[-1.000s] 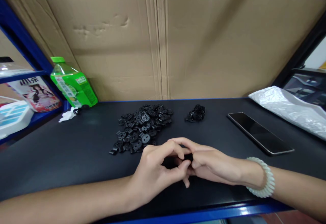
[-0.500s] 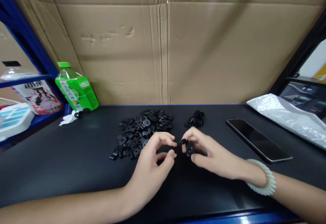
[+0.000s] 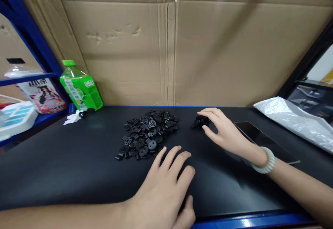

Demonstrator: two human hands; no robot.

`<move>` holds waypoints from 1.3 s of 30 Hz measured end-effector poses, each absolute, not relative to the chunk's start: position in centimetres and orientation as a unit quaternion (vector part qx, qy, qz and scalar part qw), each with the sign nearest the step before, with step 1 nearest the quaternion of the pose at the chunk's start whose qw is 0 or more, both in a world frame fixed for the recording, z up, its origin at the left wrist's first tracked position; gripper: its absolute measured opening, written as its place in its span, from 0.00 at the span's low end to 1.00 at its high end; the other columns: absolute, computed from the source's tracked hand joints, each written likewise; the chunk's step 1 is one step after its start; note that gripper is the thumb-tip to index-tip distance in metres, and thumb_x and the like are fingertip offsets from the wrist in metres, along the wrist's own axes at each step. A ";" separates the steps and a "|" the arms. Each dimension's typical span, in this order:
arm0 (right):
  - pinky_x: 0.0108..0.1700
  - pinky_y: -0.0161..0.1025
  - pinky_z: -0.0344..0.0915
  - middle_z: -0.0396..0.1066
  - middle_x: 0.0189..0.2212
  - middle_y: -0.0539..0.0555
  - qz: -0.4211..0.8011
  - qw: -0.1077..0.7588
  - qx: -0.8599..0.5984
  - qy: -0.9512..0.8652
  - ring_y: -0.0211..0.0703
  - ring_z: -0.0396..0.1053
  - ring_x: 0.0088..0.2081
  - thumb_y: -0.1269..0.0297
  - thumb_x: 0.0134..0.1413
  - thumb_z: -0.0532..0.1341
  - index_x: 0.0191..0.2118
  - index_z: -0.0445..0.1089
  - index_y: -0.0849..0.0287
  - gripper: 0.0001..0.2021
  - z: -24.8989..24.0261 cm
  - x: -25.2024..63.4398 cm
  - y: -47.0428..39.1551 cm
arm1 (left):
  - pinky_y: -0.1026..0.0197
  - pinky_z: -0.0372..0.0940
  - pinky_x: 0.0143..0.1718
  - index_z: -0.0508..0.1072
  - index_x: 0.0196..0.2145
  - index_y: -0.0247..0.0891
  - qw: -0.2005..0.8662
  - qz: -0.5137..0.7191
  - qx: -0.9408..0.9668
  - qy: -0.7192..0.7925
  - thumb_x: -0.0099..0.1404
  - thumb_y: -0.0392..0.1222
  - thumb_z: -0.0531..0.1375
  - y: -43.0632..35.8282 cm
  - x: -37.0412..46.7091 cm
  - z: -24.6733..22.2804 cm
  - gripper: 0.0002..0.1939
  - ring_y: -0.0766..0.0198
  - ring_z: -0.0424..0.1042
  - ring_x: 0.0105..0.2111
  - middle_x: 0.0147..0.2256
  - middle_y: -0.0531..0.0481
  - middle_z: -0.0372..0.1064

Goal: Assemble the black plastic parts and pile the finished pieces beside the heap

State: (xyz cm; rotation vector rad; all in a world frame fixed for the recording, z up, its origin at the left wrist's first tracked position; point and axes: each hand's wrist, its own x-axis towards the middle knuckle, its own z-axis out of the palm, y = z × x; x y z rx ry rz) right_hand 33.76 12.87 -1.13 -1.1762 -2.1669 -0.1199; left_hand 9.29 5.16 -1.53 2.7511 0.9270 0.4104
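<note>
The two hands, close together half a second ago, are now well apart; at 6 o'clock the bare left hand (image 3: 165, 184) is palm down over the matte black bench top (image 3: 65, 166), fingers loosely spread, no piece visible in them; toward 4 o'clock the right hand (image 3: 230, 132), wearing a pale green ridged bracelet (image 3: 267, 161), is at the small cluster of black plastic discs (image 3: 198, 123), thumb and fingertips parted around its edge; whether they grip anything, I cannot tell; the larger heap of black, perforated, round plastic pieces (image 3: 147, 133) lies at 7 o'clock, near centre; two-handed handling seems finished for now
</note>
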 end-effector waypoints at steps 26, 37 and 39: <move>0.40 0.40 0.66 0.71 0.36 0.53 0.356 0.362 -0.436 -0.744 0.42 0.69 0.38 0.67 0.58 0.58 0.42 0.70 0.57 0.08 -1.0 30.3 8.9 | 0.61 0.66 0.38 0.66 0.42 0.40 0.208 0.302 0.877 0.312 0.60 0.29 0.60 8.6 9.9 -2.9 0.14 0.62 0.70 0.35 0.37 0.51 0.69; 0.44 0.43 0.68 0.68 0.40 0.55 0.785 0.273 -0.242 -0.501 0.41 0.70 0.41 0.75 0.56 0.56 0.47 0.65 0.60 0.13 -1.7 29.2 8.4 | 0.61 0.68 0.40 0.74 0.40 0.36 0.328 0.405 0.803 0.289 0.59 0.26 0.58 8.2 10.3 -2.2 0.13 0.60 0.73 0.39 0.39 0.48 0.72; 0.43 0.42 0.69 0.68 0.39 0.55 0.779 0.273 -0.242 -0.511 0.40 0.71 0.39 0.74 0.56 0.56 0.47 0.64 0.60 0.13 -1.8 29.2 8.4 | 0.61 0.68 0.40 0.74 0.41 0.36 0.325 0.408 0.806 0.280 0.57 0.25 0.58 8.2 10.3 -2.2 0.15 0.61 0.73 0.37 0.39 0.47 0.72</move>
